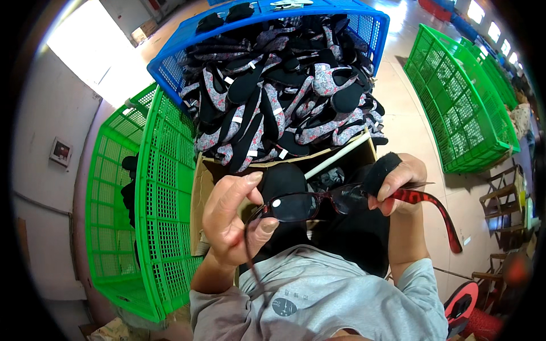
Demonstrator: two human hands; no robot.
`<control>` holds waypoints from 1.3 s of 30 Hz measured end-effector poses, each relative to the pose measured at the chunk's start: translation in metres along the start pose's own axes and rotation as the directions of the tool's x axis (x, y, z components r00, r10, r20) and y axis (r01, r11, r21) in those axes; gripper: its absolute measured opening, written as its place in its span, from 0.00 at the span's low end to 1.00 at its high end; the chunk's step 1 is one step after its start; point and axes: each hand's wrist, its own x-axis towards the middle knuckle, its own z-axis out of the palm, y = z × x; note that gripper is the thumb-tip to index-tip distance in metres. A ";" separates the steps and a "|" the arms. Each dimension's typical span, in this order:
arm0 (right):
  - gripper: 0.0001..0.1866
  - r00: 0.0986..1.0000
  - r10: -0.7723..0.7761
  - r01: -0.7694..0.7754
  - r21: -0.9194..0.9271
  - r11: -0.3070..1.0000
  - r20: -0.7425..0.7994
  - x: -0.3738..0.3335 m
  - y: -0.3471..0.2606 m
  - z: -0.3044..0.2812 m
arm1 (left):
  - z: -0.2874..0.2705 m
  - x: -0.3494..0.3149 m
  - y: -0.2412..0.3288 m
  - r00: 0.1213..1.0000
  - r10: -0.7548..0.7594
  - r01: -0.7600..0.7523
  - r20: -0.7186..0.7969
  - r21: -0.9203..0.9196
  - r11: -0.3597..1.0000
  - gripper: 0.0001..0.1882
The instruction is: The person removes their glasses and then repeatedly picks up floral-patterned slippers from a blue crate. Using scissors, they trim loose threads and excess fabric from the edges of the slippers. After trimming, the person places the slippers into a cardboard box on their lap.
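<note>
Standing at 12 o'clock, the blue crate [372,48] bears a heap of floral and black shoes [273,105], untouched by either hand. Near the dial's centre are the glasses [298,208]: temples already unfolded, frame not yet released; how much handling remains, I cannot tell. At their 9 o'clock, the left hand's [227,213] grip pinches one frame end; at 2 o'clock, the right hand's [406,170] grip closes on the other, beside a soft black piece [380,172].

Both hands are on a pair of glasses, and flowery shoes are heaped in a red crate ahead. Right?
The head view shows the crate is blue, not red. Flowery shoes are heaped in it, and the left hand and right hand are indeed on the glasses.
</note>
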 end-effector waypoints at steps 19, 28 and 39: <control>0.18 0.807 -0.212 0.105 0.219 0.970 0.551 0.061 -0.040 0.010 | 0.042 0.016 0.036 0.794 0.384 -0.545 -0.471 -0.274 0.792 0.06; 0.18 0.987 -0.160 0.148 0.283 0.948 0.021 0.005 -0.003 0.006 | 0.032 0.005 0.070 0.822 0.375 -0.520 -0.429 -0.299 0.800 0.12; 0.14 0.920 0.275 -0.189 0.298 0.936 -0.280 -0.066 0.061 -0.012 | 0.022 0.028 0.078 0.514 0.708 -0.850 -0.484 -0.171 0.499 0.08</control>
